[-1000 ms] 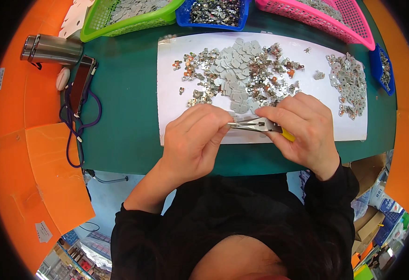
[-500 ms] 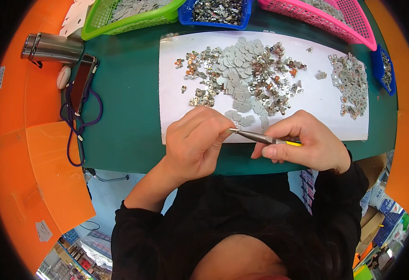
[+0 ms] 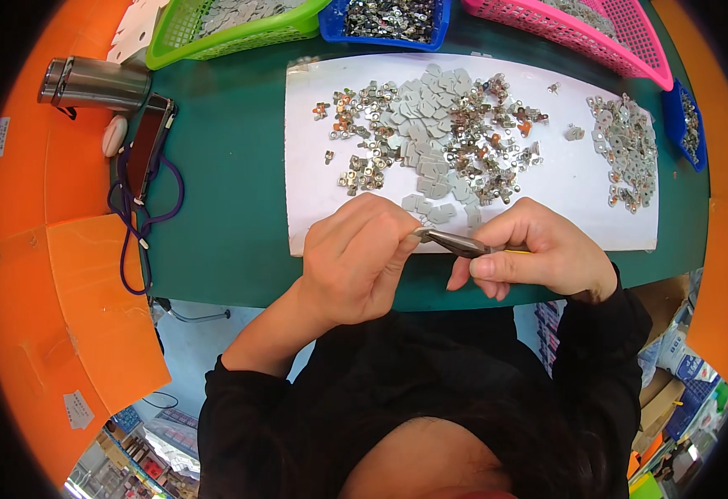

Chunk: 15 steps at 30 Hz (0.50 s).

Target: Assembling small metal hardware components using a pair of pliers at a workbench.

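My left hand [image 3: 357,259] is closed in a pinch on a small metal piece [image 3: 419,233], mostly hidden by the fingertips. My right hand [image 3: 538,254] is wrapped round a pair of pliers [image 3: 461,244] with a bit of yellow on the handle. The plier tips meet the small piece at my left fingertips, just over the near edge of a white board [image 3: 547,229]. Beyond my hands lie a pile of flat grey plates [image 3: 422,116] and, on either side of it, small shiny metal clips [image 3: 364,170] and darker, coppery ones [image 3: 488,150].
More metal parts [image 3: 626,150] lie at the board's right. Along the far edge stand a green basket [image 3: 239,43], a blue tray [image 3: 384,41] and a pink basket [image 3: 580,46]. A smaller blue tray [image 3: 678,125] is far right. Left are a steel flask [image 3: 102,86] and a phone [image 3: 145,154] with a purple cord.
The pliers have turned slightly in my right hand, so less of the yellow handle shows. Both hands stay close together in nearly the same place.
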{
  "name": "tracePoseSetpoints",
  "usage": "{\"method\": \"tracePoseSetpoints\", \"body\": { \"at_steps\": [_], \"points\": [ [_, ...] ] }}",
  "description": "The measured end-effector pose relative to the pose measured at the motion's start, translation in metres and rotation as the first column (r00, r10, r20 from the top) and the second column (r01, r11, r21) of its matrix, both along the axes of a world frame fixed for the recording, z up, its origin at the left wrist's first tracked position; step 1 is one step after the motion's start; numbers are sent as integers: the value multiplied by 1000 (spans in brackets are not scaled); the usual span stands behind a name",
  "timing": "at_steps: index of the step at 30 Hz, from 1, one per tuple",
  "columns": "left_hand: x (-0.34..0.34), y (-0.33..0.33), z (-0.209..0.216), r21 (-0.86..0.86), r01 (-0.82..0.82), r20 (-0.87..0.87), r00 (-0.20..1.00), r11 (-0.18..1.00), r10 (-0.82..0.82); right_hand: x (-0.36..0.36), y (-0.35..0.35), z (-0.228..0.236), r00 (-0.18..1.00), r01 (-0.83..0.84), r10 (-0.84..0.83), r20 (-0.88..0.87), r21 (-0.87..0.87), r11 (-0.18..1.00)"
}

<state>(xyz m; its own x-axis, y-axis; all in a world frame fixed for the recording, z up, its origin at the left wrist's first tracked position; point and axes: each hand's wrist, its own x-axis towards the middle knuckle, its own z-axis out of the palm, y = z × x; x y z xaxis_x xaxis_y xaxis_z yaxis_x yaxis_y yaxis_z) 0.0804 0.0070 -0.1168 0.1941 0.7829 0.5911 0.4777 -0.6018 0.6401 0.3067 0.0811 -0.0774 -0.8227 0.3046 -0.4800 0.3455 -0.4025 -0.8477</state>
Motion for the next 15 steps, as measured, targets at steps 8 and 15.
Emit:
{"method": "tracePoseSetpoints", "body": {
  "at_steps": [8,15],
  "points": [
    [1,-3,-1,20,6,69,998,1000,-7,-3,-1,4,999,-54,53,-14,-81,995],
    [8,-14,-5,-101,-114,124,984,988,126,-8,-26,-4,996,48,-80,39,523,851]
  ]
}}
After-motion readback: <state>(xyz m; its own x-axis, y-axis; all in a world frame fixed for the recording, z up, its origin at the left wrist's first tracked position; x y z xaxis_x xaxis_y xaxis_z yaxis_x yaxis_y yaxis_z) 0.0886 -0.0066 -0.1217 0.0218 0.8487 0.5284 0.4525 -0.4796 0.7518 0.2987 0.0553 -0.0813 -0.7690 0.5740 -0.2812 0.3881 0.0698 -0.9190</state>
